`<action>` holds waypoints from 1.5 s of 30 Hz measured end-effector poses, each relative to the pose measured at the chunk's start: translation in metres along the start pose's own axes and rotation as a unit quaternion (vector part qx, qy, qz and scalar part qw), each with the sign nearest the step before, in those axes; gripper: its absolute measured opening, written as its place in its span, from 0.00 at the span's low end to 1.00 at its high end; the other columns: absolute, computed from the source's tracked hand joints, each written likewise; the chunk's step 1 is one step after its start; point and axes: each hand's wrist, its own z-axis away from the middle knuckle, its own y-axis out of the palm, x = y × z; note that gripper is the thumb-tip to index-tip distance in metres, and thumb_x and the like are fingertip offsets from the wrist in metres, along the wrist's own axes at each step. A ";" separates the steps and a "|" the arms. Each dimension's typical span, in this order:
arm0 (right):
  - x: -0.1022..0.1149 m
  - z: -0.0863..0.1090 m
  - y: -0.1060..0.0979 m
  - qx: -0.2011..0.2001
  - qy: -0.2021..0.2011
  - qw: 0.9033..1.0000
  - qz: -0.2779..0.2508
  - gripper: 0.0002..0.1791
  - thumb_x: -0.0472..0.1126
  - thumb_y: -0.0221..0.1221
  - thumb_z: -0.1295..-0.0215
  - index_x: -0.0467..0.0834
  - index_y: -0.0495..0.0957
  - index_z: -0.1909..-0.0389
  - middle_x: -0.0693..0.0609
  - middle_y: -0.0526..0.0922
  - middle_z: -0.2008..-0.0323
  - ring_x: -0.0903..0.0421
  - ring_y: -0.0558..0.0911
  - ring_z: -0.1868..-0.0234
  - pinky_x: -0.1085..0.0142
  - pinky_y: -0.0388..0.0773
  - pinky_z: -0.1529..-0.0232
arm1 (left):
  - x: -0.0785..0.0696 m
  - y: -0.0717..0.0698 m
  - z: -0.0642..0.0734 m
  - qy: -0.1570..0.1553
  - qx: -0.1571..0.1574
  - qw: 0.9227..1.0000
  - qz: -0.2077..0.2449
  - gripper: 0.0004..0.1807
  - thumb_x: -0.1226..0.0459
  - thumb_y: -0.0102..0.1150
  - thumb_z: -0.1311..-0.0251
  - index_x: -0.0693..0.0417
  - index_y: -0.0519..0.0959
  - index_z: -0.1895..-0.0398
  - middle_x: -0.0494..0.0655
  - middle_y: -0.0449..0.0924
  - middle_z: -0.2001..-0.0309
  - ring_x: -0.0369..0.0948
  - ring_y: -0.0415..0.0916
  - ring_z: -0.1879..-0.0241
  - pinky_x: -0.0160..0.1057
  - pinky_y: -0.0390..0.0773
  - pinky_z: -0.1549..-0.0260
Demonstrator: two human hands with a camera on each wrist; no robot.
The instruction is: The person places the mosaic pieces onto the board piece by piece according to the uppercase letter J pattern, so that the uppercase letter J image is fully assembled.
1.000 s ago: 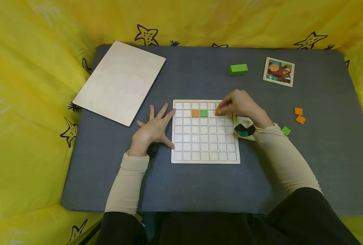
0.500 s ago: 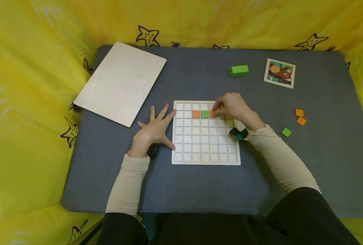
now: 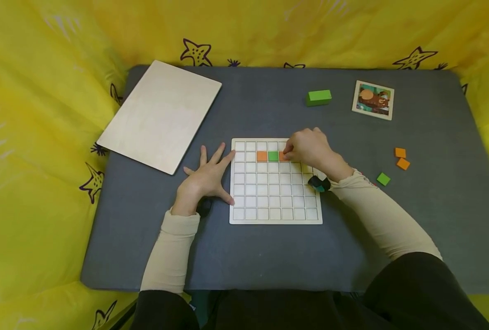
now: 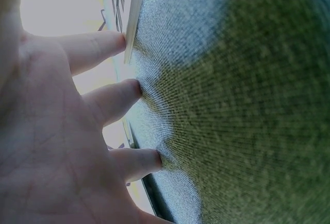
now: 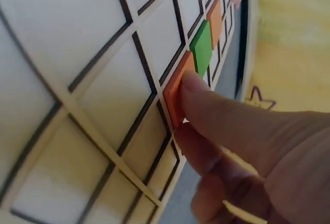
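Observation:
A white grid board (image 3: 274, 201) lies in front of the person. Spread wide, the left hand (image 3: 203, 183) touches the board's left edge with thumb and index finger; its other fingertips rest on the table in the left wrist view. The right hand (image 3: 310, 149) pinches an orange tile (image 5: 177, 87) in the second row, its thumb on the tile and its fingers curled at the far edge. That tile lies in a cell, next to a green tile (image 3: 273, 156). Left of the green one sits another orange tile (image 3: 262, 156).
Two loose orange tiles (image 3: 400, 152) and a green tile (image 3: 383, 178) lie on the grey table (image 3: 261, 256) at right. Farther back are a green block (image 3: 319, 98) and a bear picture (image 3: 373, 100). A plain wooden panel (image 3: 162, 117) lies at back left.
The right hand has moved left along the second row with the orange tile, which now lies beside the green tile. The left hand stays at the board's edge.

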 end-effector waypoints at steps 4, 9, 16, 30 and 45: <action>0.004 0.004 0.001 -0.011 0.006 1.000 0.025 0.08 0.48 0.70 0.34 0.49 0.92 0.61 0.49 0.93 0.59 0.46 0.87 0.58 0.49 0.69 0.54 | -0.001 0.001 -0.001 0.003 0.000 1.000 -0.002 0.80 0.48 0.88 0.67 0.38 0.40 0.14 0.45 0.22 0.14 0.67 0.09 0.21 0.93 0.37 0.44; -0.002 0.006 0.002 -0.016 0.028 0.999 -0.021 0.12 0.50 0.70 0.34 0.49 0.92 0.57 0.47 0.92 0.57 0.45 0.86 0.58 0.52 0.70 0.56 | 0.001 0.003 -0.003 -0.001 0.000 1.000 0.000 0.80 0.49 0.88 0.67 0.37 0.39 0.14 0.44 0.21 0.14 0.66 0.08 0.21 0.93 0.36 0.44; -0.032 0.020 -0.002 -0.038 0.053 0.993 -0.097 0.16 0.50 0.71 0.36 0.45 0.91 0.52 0.44 0.92 0.54 0.46 0.87 0.57 0.59 0.76 0.65 | 0.001 0.004 -0.005 0.000 -0.004 1.000 0.005 0.79 0.50 0.89 0.66 0.38 0.39 0.14 0.45 0.21 0.14 0.67 0.08 0.21 0.93 0.36 0.44; -0.074 0.058 -0.012 -0.011 0.116 0.988 -0.104 0.18 0.51 0.72 0.38 0.48 0.90 0.50 0.42 0.91 0.51 0.46 0.84 0.55 0.62 0.71 0.69 | 0.001 0.003 -0.006 0.006 -0.003 1.000 0.009 0.79 0.50 0.88 0.65 0.40 0.40 0.14 0.48 0.21 0.14 0.69 0.08 0.22 0.94 0.34 0.47; -0.120 0.098 -0.015 -0.004 0.164 0.981 -0.100 0.22 0.50 0.72 0.37 0.41 0.88 0.48 0.34 0.87 0.46 0.37 0.83 0.48 0.59 0.74 0.64 | 0.002 0.005 -0.006 0.008 -0.004 1.000 0.012 0.79 0.50 0.88 0.64 0.39 0.39 0.14 0.48 0.21 0.14 0.69 0.08 0.22 0.94 0.33 0.47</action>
